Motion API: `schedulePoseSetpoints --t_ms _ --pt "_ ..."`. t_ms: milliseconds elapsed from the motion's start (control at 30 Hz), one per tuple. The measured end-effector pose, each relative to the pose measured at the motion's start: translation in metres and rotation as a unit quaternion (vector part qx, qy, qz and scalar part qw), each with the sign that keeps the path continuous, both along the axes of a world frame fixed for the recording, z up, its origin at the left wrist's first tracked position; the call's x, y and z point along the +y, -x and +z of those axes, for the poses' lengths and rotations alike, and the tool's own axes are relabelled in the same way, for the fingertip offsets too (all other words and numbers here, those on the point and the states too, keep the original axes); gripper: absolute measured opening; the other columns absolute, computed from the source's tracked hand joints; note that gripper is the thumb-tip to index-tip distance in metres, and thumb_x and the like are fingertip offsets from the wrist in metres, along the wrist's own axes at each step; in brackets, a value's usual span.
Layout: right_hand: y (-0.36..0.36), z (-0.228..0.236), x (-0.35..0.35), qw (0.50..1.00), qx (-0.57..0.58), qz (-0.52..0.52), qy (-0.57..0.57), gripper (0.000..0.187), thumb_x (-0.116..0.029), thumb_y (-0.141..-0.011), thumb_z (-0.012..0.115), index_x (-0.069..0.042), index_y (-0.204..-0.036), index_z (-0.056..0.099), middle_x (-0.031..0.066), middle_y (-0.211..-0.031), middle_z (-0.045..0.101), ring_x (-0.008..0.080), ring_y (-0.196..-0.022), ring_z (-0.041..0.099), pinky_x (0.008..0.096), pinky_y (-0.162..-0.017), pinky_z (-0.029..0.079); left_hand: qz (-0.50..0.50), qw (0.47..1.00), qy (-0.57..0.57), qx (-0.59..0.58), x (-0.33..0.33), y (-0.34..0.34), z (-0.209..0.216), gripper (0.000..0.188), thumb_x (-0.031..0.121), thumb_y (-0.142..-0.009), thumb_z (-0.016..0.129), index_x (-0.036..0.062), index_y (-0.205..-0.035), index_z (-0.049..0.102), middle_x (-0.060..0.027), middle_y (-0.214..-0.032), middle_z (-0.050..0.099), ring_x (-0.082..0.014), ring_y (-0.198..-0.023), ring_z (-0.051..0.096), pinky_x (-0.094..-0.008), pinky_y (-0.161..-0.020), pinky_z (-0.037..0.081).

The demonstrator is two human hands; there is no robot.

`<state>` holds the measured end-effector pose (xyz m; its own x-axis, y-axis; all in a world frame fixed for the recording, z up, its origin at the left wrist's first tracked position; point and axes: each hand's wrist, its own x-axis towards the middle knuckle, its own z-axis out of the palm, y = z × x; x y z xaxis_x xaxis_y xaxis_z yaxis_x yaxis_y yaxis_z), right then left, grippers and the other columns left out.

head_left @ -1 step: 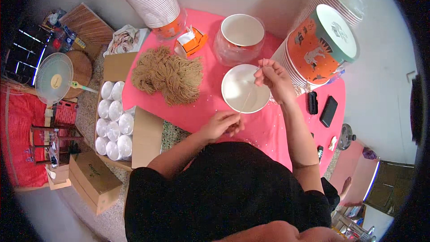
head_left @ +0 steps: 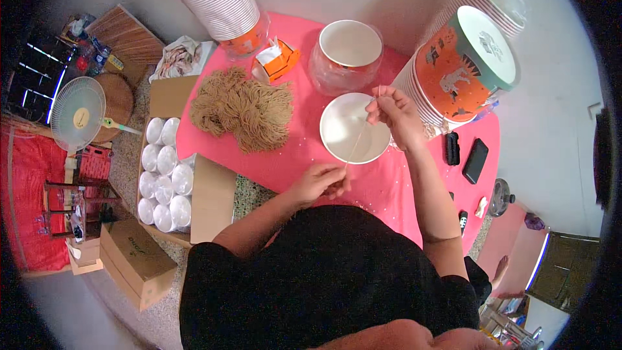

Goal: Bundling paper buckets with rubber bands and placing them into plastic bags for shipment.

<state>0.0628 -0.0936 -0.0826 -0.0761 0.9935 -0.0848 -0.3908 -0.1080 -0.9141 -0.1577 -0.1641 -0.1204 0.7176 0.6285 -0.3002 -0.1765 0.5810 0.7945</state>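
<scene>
A thin pale string (head_left: 357, 140) runs slantwise between my two hands, above a round white paper tub (head_left: 334, 150) that stands on the table. My right hand (head_left: 396, 115) pinches the upper end between thumb and fingertips, over the tub's right rim. Lower down, my left hand (head_left: 321, 181) is closed on the other end, close to my body and just in front of the tub. To the left lies a thick bundle of tan string (head_left: 249, 109), loosely heaped. Its strands look similar in colour to the piece I hold.
Behind the tub stands a plastic-wrapped tub (head_left: 346, 71). Tall tub stacks rise at the back left (head_left: 217, 0) and right (head_left: 453, 65). An orange tissue pack (head_left: 277, 61), a black phone (head_left: 475, 161) and an open black case (head_left: 452, 149) lie on the pink tablecloth (head_left: 304, 159). A carton (head_left: 214, 198) holds wrapped white cups.
Both hands have shifted very slightly to the left, with the string still stretched between them. Everything else stays in place.
</scene>
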Motion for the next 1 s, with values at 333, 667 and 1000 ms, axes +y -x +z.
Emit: schedulePoseSetpoints --t_ms 333,667,1000 --pt "0.022 -0.001 -0.057 0.840 -0.528 0.036 -0.122 0.016 -0.013 -0.081 0.057 0.001 -0.088 0.059 0.0175 -0.081 0.062 0.0295 -0.067 0.063 0.0348 -0.058 0.050 0.011 0.983 -0.080 0.165 0.014 0.005 -0.021 0.025 0.024 -0.095 0.046 0.0023 -0.095 0.060 0.0023 -0.063 0.050 -0.0044 -0.050 0.041 -0.0187 -0.044 0.032" --pt "0.023 -0.036 -0.078 0.910 -0.364 0.151 -0.129 0.008 -0.001 -0.077 0.059 -0.002 -0.085 0.061 0.0128 -0.079 0.063 0.0235 -0.070 0.062 0.0323 -0.064 0.048 -0.030 0.965 -0.195 0.172 0.013 -0.002 -0.018 0.015 0.016 -0.090 0.053 0.0028 -0.094 0.060 0.0008 -0.070 0.055 -0.0055 -0.059 0.048 -0.0204 -0.052 0.038" --pt "0.006 -0.025 -0.047 0.830 -0.513 0.098 -0.195 0.005 -0.002 -0.076 0.058 -0.001 -0.080 0.057 0.0133 -0.073 0.058 0.0263 -0.064 0.059 0.0336 -0.059 0.047 0.021 0.736 -0.606 0.302 0.046 0.019 -0.038 0.022 0.007 -0.076 0.058 0.0039 -0.097 0.060 -0.0111 -0.105 0.054 -0.0313 -0.096 0.055 -0.0390 -0.078 0.048"
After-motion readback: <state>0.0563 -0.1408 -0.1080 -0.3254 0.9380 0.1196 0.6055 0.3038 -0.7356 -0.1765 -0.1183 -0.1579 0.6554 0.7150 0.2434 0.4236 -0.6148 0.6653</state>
